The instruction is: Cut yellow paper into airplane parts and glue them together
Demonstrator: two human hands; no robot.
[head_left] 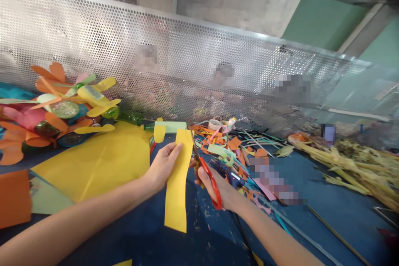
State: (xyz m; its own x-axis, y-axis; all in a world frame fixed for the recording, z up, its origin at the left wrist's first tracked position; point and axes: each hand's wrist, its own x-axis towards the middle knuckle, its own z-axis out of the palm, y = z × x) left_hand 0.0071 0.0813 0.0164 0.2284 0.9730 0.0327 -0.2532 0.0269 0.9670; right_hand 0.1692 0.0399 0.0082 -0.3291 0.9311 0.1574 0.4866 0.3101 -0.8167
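Observation:
My left hand (163, 163) pinches a long strip of yellow paper (177, 187) near its upper part, thumb on top. The strip hangs down over the blue table. In my right hand (215, 187) is a pair of scissors (215, 193) with red handles, fingers wrapped round the loops. Its dark blades point up and away from me, at the right edge of the strip near its top. Whether the blades bite into the paper I cannot tell. Just beyond lies a green bottle with pale green paper (173, 126) round it and a yellow petal shape (159, 131).
Large yellow sheets (124, 162) and an orange sheet (15, 199) lie at left, below bottle flowers with paper petals (65, 110). Paper scraps (233, 143) and a dark blue tool (232, 174) lie at right, then dried husks (349, 166). A perforated metal panel (187, 50) stands behind.

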